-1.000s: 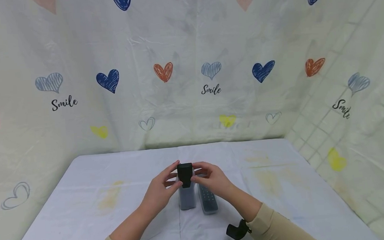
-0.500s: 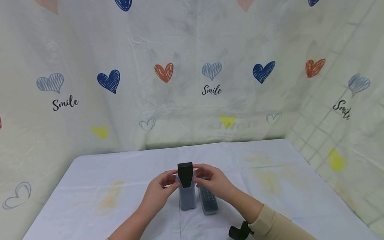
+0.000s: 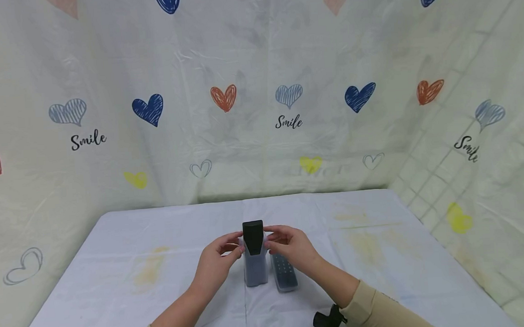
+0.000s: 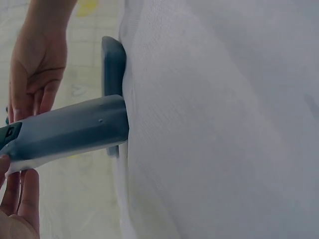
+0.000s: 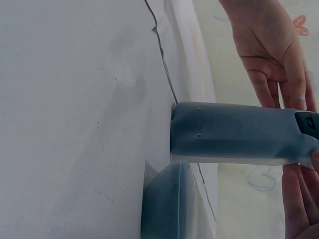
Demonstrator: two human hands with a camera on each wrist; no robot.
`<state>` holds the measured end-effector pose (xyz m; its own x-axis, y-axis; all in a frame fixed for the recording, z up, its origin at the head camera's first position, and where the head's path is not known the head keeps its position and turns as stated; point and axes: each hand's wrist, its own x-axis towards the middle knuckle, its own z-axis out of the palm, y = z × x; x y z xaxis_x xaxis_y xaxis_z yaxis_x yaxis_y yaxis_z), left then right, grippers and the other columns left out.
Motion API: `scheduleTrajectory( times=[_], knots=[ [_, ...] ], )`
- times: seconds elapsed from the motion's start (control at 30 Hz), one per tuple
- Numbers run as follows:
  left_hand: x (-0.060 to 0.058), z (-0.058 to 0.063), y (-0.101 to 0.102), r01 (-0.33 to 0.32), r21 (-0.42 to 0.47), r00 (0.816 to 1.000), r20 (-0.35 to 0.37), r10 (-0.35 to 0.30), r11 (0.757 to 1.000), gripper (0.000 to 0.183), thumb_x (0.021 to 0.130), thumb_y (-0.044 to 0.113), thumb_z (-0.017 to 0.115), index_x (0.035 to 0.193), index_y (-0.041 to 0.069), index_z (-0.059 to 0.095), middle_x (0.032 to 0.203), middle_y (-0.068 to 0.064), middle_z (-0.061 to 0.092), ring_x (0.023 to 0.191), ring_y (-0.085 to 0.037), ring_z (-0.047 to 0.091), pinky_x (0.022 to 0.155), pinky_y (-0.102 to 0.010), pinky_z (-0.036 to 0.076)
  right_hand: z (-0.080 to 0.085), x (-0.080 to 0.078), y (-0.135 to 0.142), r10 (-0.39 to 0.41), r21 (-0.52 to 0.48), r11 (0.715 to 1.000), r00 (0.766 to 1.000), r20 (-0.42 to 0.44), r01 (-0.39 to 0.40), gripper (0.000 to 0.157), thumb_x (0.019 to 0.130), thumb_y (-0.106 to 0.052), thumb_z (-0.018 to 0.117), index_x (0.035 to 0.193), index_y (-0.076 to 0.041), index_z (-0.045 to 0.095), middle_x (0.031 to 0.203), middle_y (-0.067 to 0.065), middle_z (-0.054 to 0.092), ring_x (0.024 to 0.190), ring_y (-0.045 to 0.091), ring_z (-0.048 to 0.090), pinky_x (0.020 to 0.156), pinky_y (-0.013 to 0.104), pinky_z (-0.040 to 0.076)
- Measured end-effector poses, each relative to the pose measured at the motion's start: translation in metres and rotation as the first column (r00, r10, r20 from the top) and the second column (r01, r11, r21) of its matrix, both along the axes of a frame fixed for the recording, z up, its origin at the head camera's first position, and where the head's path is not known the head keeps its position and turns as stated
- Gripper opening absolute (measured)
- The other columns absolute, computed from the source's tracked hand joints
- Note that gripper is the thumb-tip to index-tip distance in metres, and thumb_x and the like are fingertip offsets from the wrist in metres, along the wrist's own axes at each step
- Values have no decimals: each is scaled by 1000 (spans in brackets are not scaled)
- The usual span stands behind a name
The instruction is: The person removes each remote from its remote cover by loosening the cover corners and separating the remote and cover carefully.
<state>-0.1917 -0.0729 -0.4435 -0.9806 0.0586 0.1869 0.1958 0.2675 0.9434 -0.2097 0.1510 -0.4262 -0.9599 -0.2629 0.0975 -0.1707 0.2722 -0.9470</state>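
A remote control [image 3: 253, 237] stands upright at the middle of the table, its black end above a translucent cover [image 3: 255, 271]. In the left wrist view the cover [image 4: 75, 127] rests with its closed end on the cloth. My left hand [image 3: 215, 264] pinches the cover's upper rim from the left, thumb in front. From the right, my right hand [image 3: 296, 249] pinches the same rim between thumb and fingers. Just right of it, a second remote control [image 3: 285, 273] lies flat in its own clear cover, buttons up. The fingers behind the upright remote are partly hidden.
A white cloth [image 3: 369, 297] with yellowish stains covers the table. Behind it hangs a pale curtain [image 3: 246, 49] printed with hearts. A black wrist camera [image 3: 327, 319] sits by the right sleeve, low over the cloth.
My left fingers have come down from the remote's top to the cover's rim. The right fingers have lowered slightly. The flat remote has stayed in place.
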Motion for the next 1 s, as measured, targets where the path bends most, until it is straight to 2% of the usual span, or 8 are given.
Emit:
scheduleTrajectory(
  times=[0.23,0.43,0.53,0.67,1.0],
  knots=[
    [1,-2,-2,-1,-52,999,-36,-1,999,33,90,15,74,123,19,71,106,2,69,99,-16,66,87,-37,56,-3,-1,1,14,53,999,999,-36,-12,34,92,-13,72,124,-7,68,97,7,68,79,21,70,81,44,58],
    [0,-2,-5,15,-145,997,-68,-25,989,32,89,11,74,121,18,73,99,7,68,96,-13,66,85,-33,56,-5,-1,2,49,131,991,994,-99,-35,29,93,-10,70,121,-6,69,96,6,71,77,21,70,74,32,59],
    [-1,-1,-6,34,-186,997,-64,-46,982,30,90,12,74,120,17,74,94,8,67,94,-11,65,84,-31,56,-6,0,3,67,168,985,990,-128,-45,25,93,-9,69,118,-6,70,98,7,71,76,18,70,72,27,58],
    [0,-1,-8,75,-223,995,-44,-87,972,29,91,15,73,120,14,73,92,7,66,92,-12,64,82,-30,56,-8,1,4,93,173,983,985,-148,-67,22,93,-7,68,114,-3,72,100,8,70,77,15,69,72,27,58],
    [0,-1,-10,128,-239,992,14,-128,963,29,91,18,73,120,13,73,92,4,65,90,-15,64,73,-29,55,-10,4,4,117,208,975,979,-169,-81,21,93,-4,68,113,-2,72,99,7,69,78,16,69,69,23,56]
  ],
)
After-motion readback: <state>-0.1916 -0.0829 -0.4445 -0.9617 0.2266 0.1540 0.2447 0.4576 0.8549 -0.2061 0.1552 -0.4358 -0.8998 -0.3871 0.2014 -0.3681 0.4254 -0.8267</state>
